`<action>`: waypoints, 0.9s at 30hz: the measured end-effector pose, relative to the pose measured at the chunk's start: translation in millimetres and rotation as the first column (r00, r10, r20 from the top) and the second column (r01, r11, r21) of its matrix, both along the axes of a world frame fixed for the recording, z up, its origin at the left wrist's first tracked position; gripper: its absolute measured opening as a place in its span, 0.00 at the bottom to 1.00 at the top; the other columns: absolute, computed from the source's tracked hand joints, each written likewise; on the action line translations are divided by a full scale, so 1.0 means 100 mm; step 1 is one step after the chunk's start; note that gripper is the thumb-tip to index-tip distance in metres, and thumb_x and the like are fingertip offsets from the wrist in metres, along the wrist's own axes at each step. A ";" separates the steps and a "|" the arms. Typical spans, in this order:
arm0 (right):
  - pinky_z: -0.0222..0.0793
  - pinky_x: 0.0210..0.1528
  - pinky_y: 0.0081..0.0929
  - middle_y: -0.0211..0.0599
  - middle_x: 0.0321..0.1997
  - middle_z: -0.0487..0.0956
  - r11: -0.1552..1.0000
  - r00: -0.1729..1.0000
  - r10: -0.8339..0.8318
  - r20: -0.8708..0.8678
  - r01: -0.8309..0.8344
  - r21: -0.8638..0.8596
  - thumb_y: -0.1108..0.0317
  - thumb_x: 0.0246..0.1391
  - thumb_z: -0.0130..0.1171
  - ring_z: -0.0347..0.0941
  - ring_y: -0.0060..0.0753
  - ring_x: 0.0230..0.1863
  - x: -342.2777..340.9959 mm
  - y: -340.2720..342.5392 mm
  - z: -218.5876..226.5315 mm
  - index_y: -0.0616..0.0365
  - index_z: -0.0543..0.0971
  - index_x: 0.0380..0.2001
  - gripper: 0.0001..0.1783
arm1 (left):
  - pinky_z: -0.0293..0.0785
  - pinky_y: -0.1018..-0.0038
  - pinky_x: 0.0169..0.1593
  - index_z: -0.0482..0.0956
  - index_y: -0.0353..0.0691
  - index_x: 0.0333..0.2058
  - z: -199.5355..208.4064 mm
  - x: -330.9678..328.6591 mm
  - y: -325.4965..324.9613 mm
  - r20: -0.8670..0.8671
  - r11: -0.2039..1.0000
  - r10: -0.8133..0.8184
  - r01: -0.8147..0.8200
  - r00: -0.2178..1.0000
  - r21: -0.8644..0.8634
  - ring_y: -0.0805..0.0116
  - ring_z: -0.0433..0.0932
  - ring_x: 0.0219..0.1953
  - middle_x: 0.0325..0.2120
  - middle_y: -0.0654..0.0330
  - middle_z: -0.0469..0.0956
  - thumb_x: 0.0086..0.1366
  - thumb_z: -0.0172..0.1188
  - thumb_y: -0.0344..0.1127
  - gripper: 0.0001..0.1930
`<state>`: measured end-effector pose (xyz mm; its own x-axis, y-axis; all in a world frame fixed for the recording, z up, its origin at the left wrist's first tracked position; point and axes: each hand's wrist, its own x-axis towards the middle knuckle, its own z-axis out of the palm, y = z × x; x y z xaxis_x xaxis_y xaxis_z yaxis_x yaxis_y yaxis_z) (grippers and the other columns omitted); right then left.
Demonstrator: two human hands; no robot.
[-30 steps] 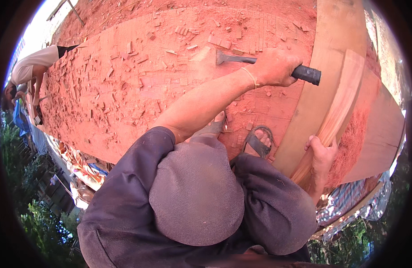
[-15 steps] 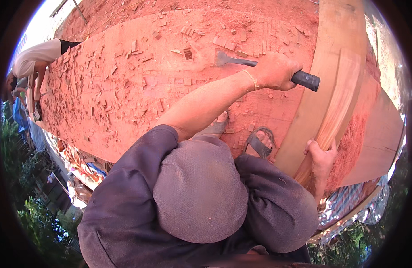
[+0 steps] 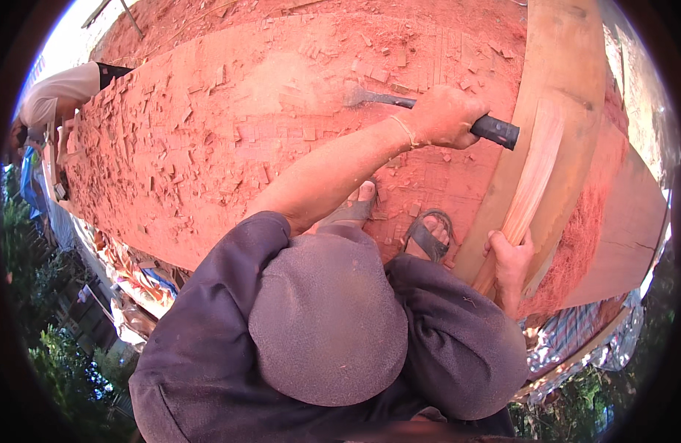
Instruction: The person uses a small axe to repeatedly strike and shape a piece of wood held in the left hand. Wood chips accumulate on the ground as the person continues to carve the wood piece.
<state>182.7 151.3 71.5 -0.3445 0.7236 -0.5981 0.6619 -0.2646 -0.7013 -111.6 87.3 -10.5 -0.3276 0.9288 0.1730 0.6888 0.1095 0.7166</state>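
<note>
My left hand point(image 3: 445, 117) is closed round the black handle of a flat-bladed tool point(image 3: 384, 98) with a flared end. Its blade points left over a broad reddish wooden surface point(image 3: 274, 148), in a haze of dust among loose chips. To the right, my right hand point(image 3: 511, 258) grips a pale, reddish-grained wooden strip point(image 3: 531, 173), thumb on one side and fingers on the other. The strip lies along a wide tan plank point(image 3: 562, 52) that runs from the top edge down toward me. Part of the right fingers is hidden.
Many wood chips point(image 3: 185, 114) litter the surface, with two sandalled feet point(image 3: 429, 235) resting on it. Another person point(image 3: 60, 96) bends over the far left end. Reddish shavings point(image 3: 576, 236) lie beyond the plank, beside a broad board point(image 3: 628, 214). Striped sheeting point(image 3: 576, 340) hangs at lower right.
The strip and my right hand have shifted left across the plank. My left hand and the tool have moved slightly left; chips near the blade are scattered or veiled by new dust.
</note>
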 end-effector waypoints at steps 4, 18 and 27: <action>0.75 0.28 0.28 0.38 0.29 0.77 0.985 0.976 -0.157 -0.149 0.166 0.049 0.76 0.54 0.61 0.76 0.30 0.27 0.25 0.09 0.27 0.69 0.74 0.46 0.17 | 0.76 0.51 0.30 0.76 0.44 0.29 0.09 0.22 -0.16 -0.004 0.999 -0.037 0.037 0.999 -0.001 0.45 0.81 0.26 0.19 0.51 0.78 0.51 0.68 0.40 0.11; 0.75 0.42 0.28 0.37 0.39 0.76 0.926 0.789 -0.294 -0.539 0.375 0.043 0.68 0.60 0.59 0.74 0.29 0.39 0.10 0.44 0.95 0.65 0.72 0.48 0.16 | 0.79 0.54 0.33 0.80 0.45 0.29 0.20 0.10 -0.08 0.028 0.990 0.120 -0.121 0.992 0.074 0.49 0.84 0.30 0.23 0.54 0.81 0.49 0.69 0.41 0.11; 0.76 0.34 0.30 0.34 0.28 0.77 0.952 0.976 0.210 0.050 -0.216 0.219 0.76 0.52 0.65 0.76 0.28 0.31 -0.32 0.07 0.62 0.67 0.75 0.40 0.13 | 0.77 0.52 0.29 0.76 0.45 0.30 0.08 0.00 -0.01 -0.032 0.969 0.205 -0.198 0.978 0.149 0.46 0.82 0.26 0.20 0.52 0.78 0.50 0.69 0.42 0.13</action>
<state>150.2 158.8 133.6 -0.4916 0.7504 -0.4420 0.7049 0.0448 -0.7079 -112.0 86.3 -2.5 -0.4938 0.8087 0.3196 0.6965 0.1477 0.7022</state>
